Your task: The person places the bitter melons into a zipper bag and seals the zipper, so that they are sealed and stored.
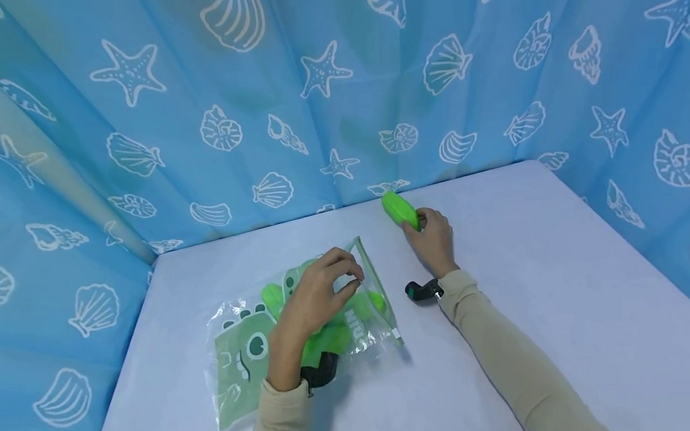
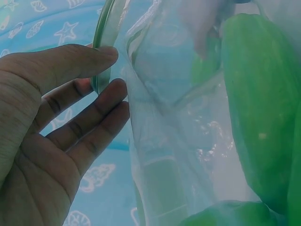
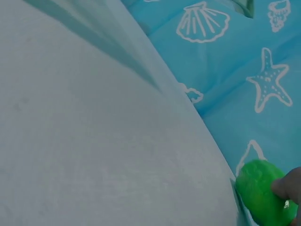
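Here, your left hand (image 1: 314, 298) pinches the top edge of the bag (image 1: 292, 322), thumb and fingertips closed on its zip rim; the left wrist view shows the thumb (image 2: 70, 63) pressed to that green rim while the other fingers spread loosely behind the film. The bag is thin, clear, crinkled plastic printed with a green cartoon face, and it lies flat under your palm, its mouth turned toward your right hand. Inside it, just below your fingers, sit smooth, glossy green pieces with rounded ends. Your right hand (image 1: 434, 240) curls round a bright green, oval case (image 1: 400, 209), which sticks out past your fingertips toward the backdrop; in the right wrist view its surface (image 3: 261, 195) looks smooth and rounded, with a fingertip on it. Both hands work over a pale, matte tabletop (image 1: 531, 310). Just beyond the case hangs a blue curtain (image 1: 338, 85), softly creased, printed with white shells and starfish, closing in the tabletop's sides too.
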A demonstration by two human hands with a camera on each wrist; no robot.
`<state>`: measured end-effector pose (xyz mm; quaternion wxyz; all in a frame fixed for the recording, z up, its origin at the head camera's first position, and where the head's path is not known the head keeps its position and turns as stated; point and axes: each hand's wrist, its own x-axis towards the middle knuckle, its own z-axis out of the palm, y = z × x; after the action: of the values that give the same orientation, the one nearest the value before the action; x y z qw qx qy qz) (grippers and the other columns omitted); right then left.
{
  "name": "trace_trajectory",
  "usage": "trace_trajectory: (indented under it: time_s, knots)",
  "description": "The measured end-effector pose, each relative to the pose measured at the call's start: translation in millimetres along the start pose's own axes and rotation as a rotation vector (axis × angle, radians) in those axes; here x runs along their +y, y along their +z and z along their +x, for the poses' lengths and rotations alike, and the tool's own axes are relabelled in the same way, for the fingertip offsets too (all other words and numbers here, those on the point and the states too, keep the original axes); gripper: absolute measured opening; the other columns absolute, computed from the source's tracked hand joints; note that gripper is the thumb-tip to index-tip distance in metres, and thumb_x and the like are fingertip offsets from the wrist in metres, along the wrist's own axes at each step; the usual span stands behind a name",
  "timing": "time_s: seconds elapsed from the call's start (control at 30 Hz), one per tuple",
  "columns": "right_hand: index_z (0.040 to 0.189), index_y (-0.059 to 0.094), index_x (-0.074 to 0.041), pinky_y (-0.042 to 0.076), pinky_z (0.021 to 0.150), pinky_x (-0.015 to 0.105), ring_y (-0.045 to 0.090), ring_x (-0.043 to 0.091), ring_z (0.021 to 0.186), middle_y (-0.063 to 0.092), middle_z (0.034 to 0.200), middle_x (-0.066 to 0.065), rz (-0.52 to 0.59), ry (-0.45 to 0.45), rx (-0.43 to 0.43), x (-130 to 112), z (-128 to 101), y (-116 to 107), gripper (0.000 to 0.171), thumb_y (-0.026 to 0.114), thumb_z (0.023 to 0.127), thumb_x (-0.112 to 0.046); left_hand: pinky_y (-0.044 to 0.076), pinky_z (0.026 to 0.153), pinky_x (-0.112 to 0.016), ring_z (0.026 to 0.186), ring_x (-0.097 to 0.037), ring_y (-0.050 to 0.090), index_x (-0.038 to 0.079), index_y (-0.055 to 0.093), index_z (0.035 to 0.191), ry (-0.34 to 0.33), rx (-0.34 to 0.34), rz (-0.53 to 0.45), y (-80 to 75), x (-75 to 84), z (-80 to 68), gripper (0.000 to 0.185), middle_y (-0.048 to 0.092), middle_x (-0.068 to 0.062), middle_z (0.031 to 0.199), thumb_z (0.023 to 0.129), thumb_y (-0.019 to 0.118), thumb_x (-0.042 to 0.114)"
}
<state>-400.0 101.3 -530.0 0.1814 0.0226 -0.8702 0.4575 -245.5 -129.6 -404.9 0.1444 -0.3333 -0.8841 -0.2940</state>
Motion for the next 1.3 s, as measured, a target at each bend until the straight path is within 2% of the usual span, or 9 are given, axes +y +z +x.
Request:
trace_trajectory:
  time_s: [0.13,0.27,0.33,0.57,0.67,0.8,0.9,1.13,1.3]
  knots:
    - [0.119,0.055,-0.006,0.042,0.074,0.034,0.049,0.019,0.091,0.054,0.100,0.005,0.101,0.007,0.013,-2.9,-0.5,-7.2,0.054,0.063,0.083,-0.045,0.048,0.076,-0.020,0.088,-0.014,0.059,0.012,0.065,0.085,0.000,-0.002,0.004,-3.9,-0.8,1.8,0.011,0.055,0.003,0.100,0.082,0.066,0.002]
    - [0.121,0.055,-0.009,0.043,0.075,0.033,0.049,0.017,0.095,0.054,0.105,0.002,0.127,0.025,-0.014,-5.1,-1.6,-16.3,0.057,0.062,0.082,-0.050,0.048,0.077,-0.019,0.088,-0.016,0.059,0.011,0.065,0.085,0.005,0.001,-0.006,-5.4,-0.7,1.4,0.010,0.054,0.002,0.101,0.082,0.066,0.002]
    - [0.122,0.054,-0.010,0.042,0.077,0.034,0.049,0.017,0.097,0.054,0.106,0.002,0.127,0.022,-0.031,-6.9,-2.0,-21.9,0.057,0.062,0.082,-0.050,0.048,0.077,-0.019,0.089,-0.015,0.059,0.012,0.065,0.085,0.007,0.003,-0.006,-5.9,-0.3,0.8,0.011,0.054,0.002,0.101,0.082,0.066,0.002]
    - [0.120,0.057,-0.011,0.043,0.078,0.033,0.052,0.018,0.097,0.057,0.107,0.001,0.109,-0.092,-0.115,-16.8,-4.6,-47.7,0.056,0.064,0.080,-0.050,0.050,0.077,-0.022,0.089,-0.015,0.059,0.013,0.065,0.086,0.000,0.005,-0.007,-7.2,-2.1,-0.9,0.013,0.053,0.003,0.100,0.082,0.065,0.001]
    - [0.119,0.058,-0.012,0.043,0.078,0.033,0.052,0.018,0.097,0.057,0.106,-0.001,0.100,-0.121,-0.153,-21.2,-6.1,-60.2,0.055,0.065,0.080,-0.050,0.049,0.077,-0.021,0.088,-0.010,0.058,0.015,0.065,0.086,-0.008,0.002,0.002,-9.1,-2.2,0.3,0.013,0.053,0.005,0.100,0.083,0.065,0.002]
    - [0.119,0.058,-0.014,0.044,0.077,0.033,0.052,0.016,0.096,0.057,0.105,0.000,0.103,-0.143,-0.158,-26.6,-8.2,-77.5,0.053,0.067,0.079,-0.048,0.047,0.077,-0.016,0.087,-0.003,0.055,0.016,0.065,0.086,-0.003,0.002,0.019,-10.6,-1.3,1.2,0.013,0.053,0.006,0.099,0.082,0.066,0.003]
    - [0.120,0.058,-0.014,0.045,0.078,0.033,0.052,0.015,0.096,0.057,0.105,0.000,0.111,-0.144,-0.165,-31.4,-11.4,-88.5,0.053,0.067,0.080,-0.047,0.048,0.076,-0.017,0.087,-0.004,0.056,0.015,0.065,0.085,0.011,0.008,0.011,-10.5,-1.7,1.0,0.013,0.054,0.005,0.099,0.082,0.066,0.002]
    - [0.122,0.056,-0.014,0.046,0.079,0.034,0.051,0.016,0.098,0.057,0.109,0.000,0.081,-0.140,-0.250,-35.4,-20.6,-92.0,0.056,0.066,0.079,-0.049,0.050,0.075,-0.023,0.086,-0.012,0.058,0.014,0.064,0.084,0.027,0.009,-0.006,-10.8,-1.6,1.0,0.014,0.054,0.003,0.099,0.082,0.065,0.001]
    - [0.122,0.057,-0.014,0.047,0.080,0.036,0.052,0.016,0.097,0.057,0.111,0.001,0.065,-0.157,-0.304,-39.3,-27.8,-96.6,0.054,0.067,0.079,-0.047,0.050,0.075,-0.024,0.086,-0.010,0.058,0.013,0.064,0.085,0.013,0.010,-0.023,-9.7,1.0,-1.0,0.012,0.053,0.004,0.099,0.082,0.065,0.001]
